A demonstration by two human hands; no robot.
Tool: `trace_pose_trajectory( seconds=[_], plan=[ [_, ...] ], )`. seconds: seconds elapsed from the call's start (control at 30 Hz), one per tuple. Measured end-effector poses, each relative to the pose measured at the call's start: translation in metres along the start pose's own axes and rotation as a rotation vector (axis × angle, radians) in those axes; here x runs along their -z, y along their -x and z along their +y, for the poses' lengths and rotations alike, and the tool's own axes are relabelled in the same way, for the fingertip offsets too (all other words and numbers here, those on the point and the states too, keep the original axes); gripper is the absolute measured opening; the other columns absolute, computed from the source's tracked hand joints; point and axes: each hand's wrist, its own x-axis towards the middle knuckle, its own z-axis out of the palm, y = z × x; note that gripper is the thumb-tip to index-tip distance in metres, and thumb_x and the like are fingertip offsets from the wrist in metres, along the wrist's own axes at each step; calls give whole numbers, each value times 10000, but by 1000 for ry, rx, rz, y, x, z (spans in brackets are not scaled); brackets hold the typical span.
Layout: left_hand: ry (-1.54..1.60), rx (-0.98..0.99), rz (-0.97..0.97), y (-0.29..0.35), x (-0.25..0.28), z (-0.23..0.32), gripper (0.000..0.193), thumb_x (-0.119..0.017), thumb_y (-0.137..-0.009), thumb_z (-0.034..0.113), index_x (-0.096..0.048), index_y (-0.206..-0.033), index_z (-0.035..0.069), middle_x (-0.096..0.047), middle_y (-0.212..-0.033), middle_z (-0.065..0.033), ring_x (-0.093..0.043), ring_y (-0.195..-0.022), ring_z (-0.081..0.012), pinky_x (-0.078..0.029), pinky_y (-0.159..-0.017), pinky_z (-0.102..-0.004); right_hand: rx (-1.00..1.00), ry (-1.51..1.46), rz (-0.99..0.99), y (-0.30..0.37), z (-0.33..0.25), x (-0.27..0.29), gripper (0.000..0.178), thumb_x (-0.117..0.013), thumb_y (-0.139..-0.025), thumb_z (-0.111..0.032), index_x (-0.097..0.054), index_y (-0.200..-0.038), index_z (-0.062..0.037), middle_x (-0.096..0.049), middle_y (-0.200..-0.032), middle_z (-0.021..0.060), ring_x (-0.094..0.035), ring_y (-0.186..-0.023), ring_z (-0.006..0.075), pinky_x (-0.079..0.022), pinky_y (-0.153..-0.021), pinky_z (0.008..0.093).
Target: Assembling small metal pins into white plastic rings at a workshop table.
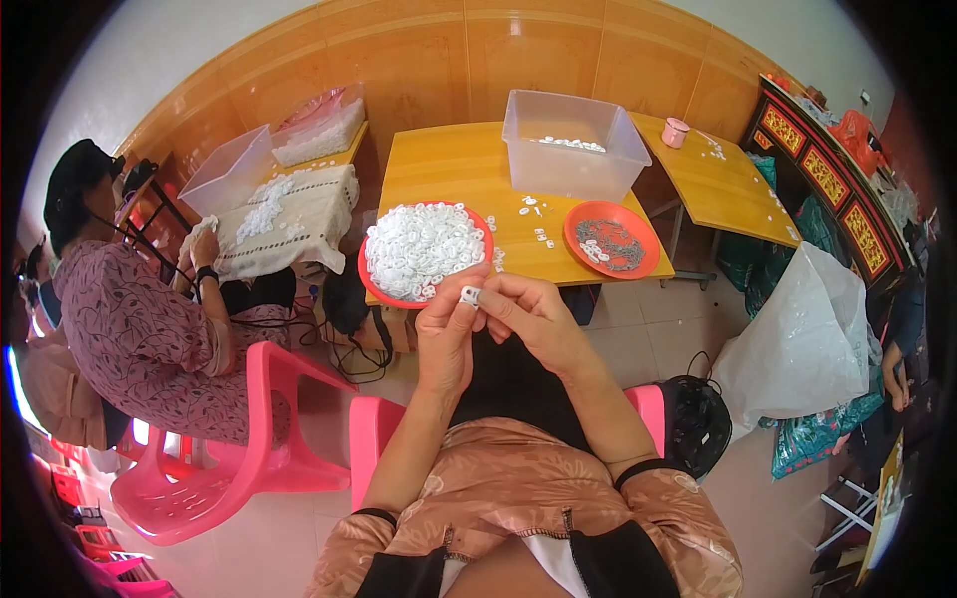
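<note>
Both bare hands are held close together, at the near side of a bowl. One small white piece (470, 295) is pinched between the thumb and finger of the left hand (446, 334); by the right hand (538, 317), its right edge is met with thumb and forefinger closed. Any marking on it is too small to be read.

Just beyond, one red bowl (365, 269) is heaped with white pieces (424, 244), too many to be counted. To its right, one orange-red plate (653, 249) is spread with grey bits (623, 244) and a small cluster of white pieces. Between them, several loose pieces are scattered on a yellow table (439, 159).

At left, one person (150, 329) is seated beside a cloth (319, 189) strewn with more pieces. Farther back, one clear box (568, 174) is set on the yellow table, and one pink cup (675, 133) is placed on a second table (733, 174).
</note>
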Motion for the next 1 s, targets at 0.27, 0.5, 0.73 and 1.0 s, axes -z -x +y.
trace_pose_trajectory(
  seconds=[0.27,0.5,0.73,1.0],
  plan=[
    [-210,-82,-141,-7,4,10,285,-564,-883,163,-589,-1114,-1,-576,-1126,-92,-526,-1046,-160,-400,-900,-284,-80,-135,-33,1,1,7,208,-487,-930,-202,-554,-844,-25,-518,-622,23,-359,-467,39,-325,-444,189],
    [0,68,11,-2,-6,14,310,-505,-923,177,-562,-1122,-54,-595,-1097,-111,-550,-1008,-158,-424,-884,-270,172,500,13,2,1,-7,178,-498,-918,-180,-511,-936,-4,-539,-612,69,-486,-471,135,-381,-455,256],
    [14,16,57,2,-17,10,351,-479,-938,225,-552,-1131,-59,-578,-1145,-121,-538,-1036,-161,-425,-906,-285,561,1016,195,-4,16,-11,182,-546,-840,-143,-449,-864,9,-550,-603,162,-576,-556,327,-449,-488,394],
    [121,45,131,7,-27,4,390,-426,-957,281,-524,-1147,-45,-550,-1180,-106,-521,-1041,-133,-409,-911,-265,734,1173,316,-10,33,-8,211,-596,-747,-131,-452,-823,3,-527,-558,116,-566,-497,263,-449,-447,344]
  ],
)
